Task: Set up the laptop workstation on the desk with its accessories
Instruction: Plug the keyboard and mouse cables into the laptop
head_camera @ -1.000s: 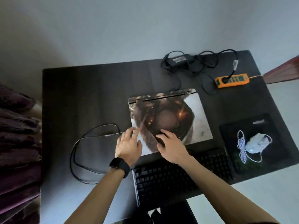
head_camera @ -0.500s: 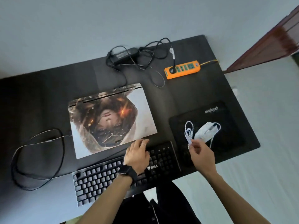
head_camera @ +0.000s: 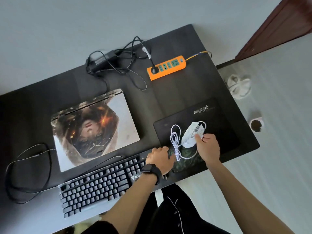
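Worker's right grip (head_camera: pixel 209 147) is pinching the seemingly light, smooth white mouse (head_camera: pixel 189 137) by its sides over the mouse pad (head_camera: pixel 219 124) on the counter (head_camera: pixel 177 92), limp bundled cord (head_camera: pixel 175 141) trailing toward the left grip (head_camera: pixel 159 157), its hold unclear.

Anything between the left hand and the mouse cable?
Nothing visible: the left hand rests at the keyboard right end, beside the coiled cable on the pad; the right hand holds the mouse.
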`<state>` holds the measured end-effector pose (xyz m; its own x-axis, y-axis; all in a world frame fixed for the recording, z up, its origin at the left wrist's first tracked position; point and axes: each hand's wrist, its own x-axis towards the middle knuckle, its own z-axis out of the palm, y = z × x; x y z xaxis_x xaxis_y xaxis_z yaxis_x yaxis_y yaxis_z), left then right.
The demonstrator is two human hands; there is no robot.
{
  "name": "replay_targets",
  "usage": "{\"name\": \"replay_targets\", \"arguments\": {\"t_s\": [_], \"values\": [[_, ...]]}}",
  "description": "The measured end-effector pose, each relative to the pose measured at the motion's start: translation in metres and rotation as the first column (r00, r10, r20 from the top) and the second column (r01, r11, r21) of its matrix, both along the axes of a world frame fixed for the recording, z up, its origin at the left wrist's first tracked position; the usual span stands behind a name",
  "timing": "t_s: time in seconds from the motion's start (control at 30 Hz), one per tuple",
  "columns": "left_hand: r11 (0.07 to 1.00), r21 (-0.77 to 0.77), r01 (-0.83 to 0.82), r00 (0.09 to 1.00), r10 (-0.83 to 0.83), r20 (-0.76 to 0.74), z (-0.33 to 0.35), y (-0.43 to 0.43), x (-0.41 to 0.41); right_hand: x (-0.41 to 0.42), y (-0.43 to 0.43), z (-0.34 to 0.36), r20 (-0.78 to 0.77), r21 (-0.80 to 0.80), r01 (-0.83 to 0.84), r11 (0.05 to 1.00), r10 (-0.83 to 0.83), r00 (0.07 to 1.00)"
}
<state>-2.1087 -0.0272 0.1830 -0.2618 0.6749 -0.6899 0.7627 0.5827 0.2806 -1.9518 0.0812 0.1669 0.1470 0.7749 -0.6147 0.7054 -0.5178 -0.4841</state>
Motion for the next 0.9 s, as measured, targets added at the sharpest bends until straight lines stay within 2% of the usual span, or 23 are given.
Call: {"name": "replay_targets", "arguments": {"t_s": [0.17,0.3,0.33,0.4,0.47,0.53,0.7,0.8,0.9], "values": [[0.998,-0.051,-0.042,0.991,0.036,-0.126,-0.009,0.031,0.021,-0.004,0.003,-0.004,0.082,-0.070,-0.082,0.994,0.088,0.993],[0.995,-0.039,-0.090,0.985,0.083,-0.152,-0.014,0.041,0.026,-0.008,0.006,-0.005,0.155,-0.064,-0.142,0.988,0.151,0.976],[0.992,-0.037,-0.121,0.985,0.115,-0.127,-0.014,0.042,0.025,-0.009,0.008,-0.005,0.166,-0.068,-0.149,0.987,0.158,0.973],[0.966,-0.028,-0.257,0.966,0.258,0.030,-0.014,0.040,0.020,-0.009,0.011,-0.006,0.165,-0.089,-0.159,0.983,0.172,0.971],[0.913,-0.032,-0.406,0.887,0.402,0.228,-0.011,0.033,0.015,-0.006,0.015,-0.008,0.135,-0.117,-0.143,0.983,0.159,0.978],[0.858,-0.015,-0.513,0.807,0.488,0.334,-0.005,0.025,0.009,-0.003,0.017,-0.010,0.090,-0.136,-0.107,0.985,0.120,0.989],[0.753,0.016,-0.658,0.687,0.591,0.422,0.015,0.024,-0.025,-0.013,0.013,-0.007,0.098,-0.135,-0.093,0.986,0.107,0.989],[0.737,-0.044,-0.675,0.618,0.596,0.513,0.029,0.025,-0.043,-0.024,0.010,-0.003,0.158,-0.132,-0.127,0.983,0.147,0.976],[0.768,-0.041,-0.639,0.642,0.562,0.522,0.045,0.023,-0.054,-0.028,0.010,-0.001,0.206,-0.134,-0.178,0.975,0.203,0.957]]}}
